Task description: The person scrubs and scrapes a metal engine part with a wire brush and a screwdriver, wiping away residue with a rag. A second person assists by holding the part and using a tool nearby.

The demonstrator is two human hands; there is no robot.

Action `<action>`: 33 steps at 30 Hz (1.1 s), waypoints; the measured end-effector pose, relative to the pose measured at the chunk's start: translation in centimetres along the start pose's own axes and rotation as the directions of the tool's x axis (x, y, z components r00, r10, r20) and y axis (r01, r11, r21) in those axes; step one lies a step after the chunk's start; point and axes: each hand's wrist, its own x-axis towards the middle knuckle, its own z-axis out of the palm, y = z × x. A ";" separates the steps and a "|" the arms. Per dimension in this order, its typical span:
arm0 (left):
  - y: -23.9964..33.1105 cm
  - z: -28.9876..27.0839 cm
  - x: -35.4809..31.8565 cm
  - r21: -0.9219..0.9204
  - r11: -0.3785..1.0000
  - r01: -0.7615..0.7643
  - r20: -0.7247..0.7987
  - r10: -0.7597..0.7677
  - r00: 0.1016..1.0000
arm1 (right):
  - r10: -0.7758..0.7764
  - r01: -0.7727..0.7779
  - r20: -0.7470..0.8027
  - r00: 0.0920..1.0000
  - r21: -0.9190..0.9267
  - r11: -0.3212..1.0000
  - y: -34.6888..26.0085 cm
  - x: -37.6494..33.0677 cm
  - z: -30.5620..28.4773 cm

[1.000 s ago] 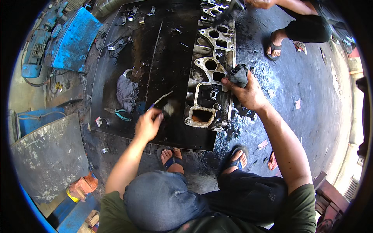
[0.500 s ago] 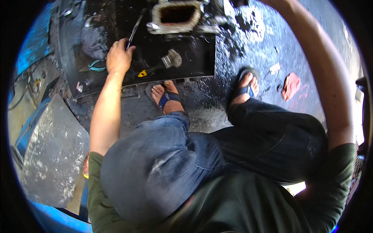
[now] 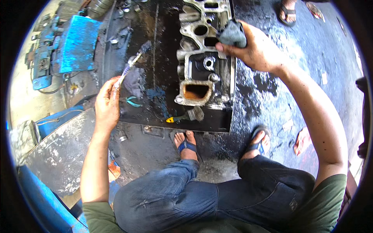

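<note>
Grey metal casting point(image 3: 213, 78): yellow-tipped paintbrush point(image 3: 190, 115) beside it;
Left grip point(image 3: 108, 105): I clasp slim white-handled brush point(image 3: 131, 64), since shifted left;
Right grip point(image 3: 262, 50): clutching dark-grey cloth point(image 3: 234, 34)

holds left hand point(image 3: 107, 104) raised in front, with fingers point(image 3: 104, 91) closed and left forearm point(image 3: 95, 167) reaching straight up to it. stretches right arm point(image 3: 312, 103) farther forward, slanting to the left, with right hand point(image 3: 258, 48) curled and its thumb point(image 3: 228, 49) pointing left. has legs point(image 3: 167, 186) bent, feet point(image 3: 188, 146) apart.
</note>
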 end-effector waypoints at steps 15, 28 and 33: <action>9.9 5.7 2.7 0.299 0.835 -0.463 0.198 0.420 0.886 | -0.061 0.033 0.218 0.974 0.128 0.991 1.7 1.0 -2.8; 10.5 7.4 3.8 0.313 0.798 -0.515 0.151 0.494 0.856 | -0.026 0.004 0.264 0.964 0.085 0.996 1.2 2.0 -3.1; 10.1 7.4 3.7 0.359 0.923 -0.135 0.037 0.131 0.991 | -0.032 0.029 0.241 0.970 0.014 0.999 0.9 2.3 -3.3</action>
